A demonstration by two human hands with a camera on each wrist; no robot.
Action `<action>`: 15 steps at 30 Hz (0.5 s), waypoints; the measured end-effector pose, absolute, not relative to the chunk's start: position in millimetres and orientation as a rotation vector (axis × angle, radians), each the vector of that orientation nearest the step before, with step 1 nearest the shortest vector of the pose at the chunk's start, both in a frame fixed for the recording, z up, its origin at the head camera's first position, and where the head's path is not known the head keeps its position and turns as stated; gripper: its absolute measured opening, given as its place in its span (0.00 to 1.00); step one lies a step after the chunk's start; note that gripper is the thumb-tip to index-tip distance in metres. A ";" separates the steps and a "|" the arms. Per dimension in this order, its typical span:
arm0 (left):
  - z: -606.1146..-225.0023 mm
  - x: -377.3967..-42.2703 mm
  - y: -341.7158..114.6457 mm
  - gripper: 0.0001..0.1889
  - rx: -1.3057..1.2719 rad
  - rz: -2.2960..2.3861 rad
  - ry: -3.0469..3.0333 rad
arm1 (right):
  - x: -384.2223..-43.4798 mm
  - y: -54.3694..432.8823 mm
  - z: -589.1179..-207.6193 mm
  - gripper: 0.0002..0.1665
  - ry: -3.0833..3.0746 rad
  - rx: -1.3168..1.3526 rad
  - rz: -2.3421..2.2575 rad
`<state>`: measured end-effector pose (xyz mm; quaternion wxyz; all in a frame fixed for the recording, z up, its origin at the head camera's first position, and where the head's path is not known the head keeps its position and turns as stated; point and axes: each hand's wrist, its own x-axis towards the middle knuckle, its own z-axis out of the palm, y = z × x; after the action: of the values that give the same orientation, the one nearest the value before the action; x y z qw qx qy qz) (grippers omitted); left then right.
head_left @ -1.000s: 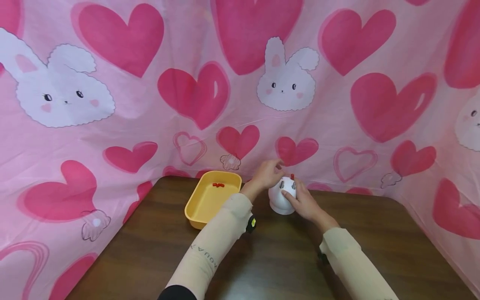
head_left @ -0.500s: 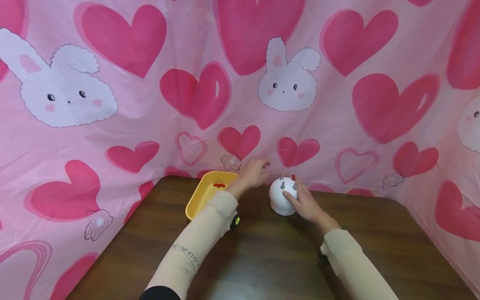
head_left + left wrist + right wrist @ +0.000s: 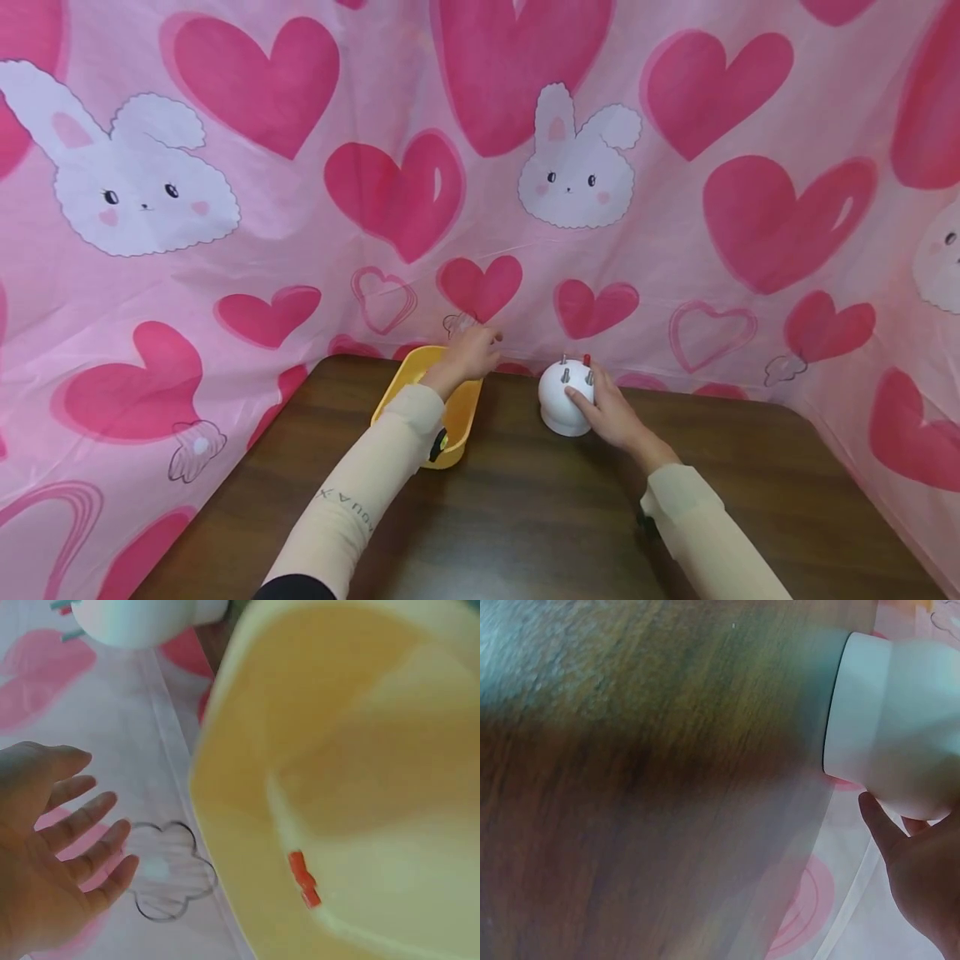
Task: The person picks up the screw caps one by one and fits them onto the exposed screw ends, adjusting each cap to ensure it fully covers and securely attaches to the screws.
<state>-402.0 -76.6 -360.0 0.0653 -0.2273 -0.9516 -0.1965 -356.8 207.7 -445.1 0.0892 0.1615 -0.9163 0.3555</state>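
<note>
A white ball-shaped object on a short collar-like base stands on the table. Several metal pegs stick up from its top, and a small red piece sits at the back right one. My right hand holds this object from the right side, thumb on the front, other fingers partly hidden behind. Over the far end of a yellow tray is my left hand, its fingers loosely spread and holding nothing in the left wrist view. Small red pieces lie inside the tray near its wall.
The dark wooden table reaches to a pink cloth printed with hearts and rabbits, which hangs along the back and sides. The tray stands left of the white object, with bare tabletop between them.
My left hand has moved left, away from the white object to above the yellow tray, where it now hides the red pieces from the head view. The right hand keeps its hold.
</note>
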 end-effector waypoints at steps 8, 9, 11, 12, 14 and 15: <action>-365.0 -411.8 -98.1 0.17 -0.620 -0.472 -2.910 | -357.2 208.3 -445.3 0.50 -2.721 0.487 1.052; -366.1 -412.4 -100.2 0.16 -0.612 -0.447 -2.908 | -357.2 208.3 -445.5 0.50 -2.718 0.489 1.056; -368.1 -413.2 -103.9 0.16 -0.590 -0.394 -2.913 | -357.5 208.4 -446.4 0.50 -2.715 0.489 1.052; -369.0 -413.4 -105.6 0.15 -0.575 -0.382 -2.922 | -357.8 208.4 -446.8 0.50 -2.713 0.490 1.052; -369.3 -412.2 -108.7 0.15 -0.528 -0.375 -2.958 | -358.3 208.4 -447.3 0.50 -2.708 0.491 1.052; -370.0 -411.8 -110.4 0.16 -0.507 -0.375 -2.979 | -358.5 208.4 -447.4 0.50 -2.709 0.490 1.051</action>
<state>-411.8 -110.4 -370.0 0.0485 -0.1663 -0.9772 -0.1229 -358.5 208.4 -447.4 0.0973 0.1654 -0.9150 0.3549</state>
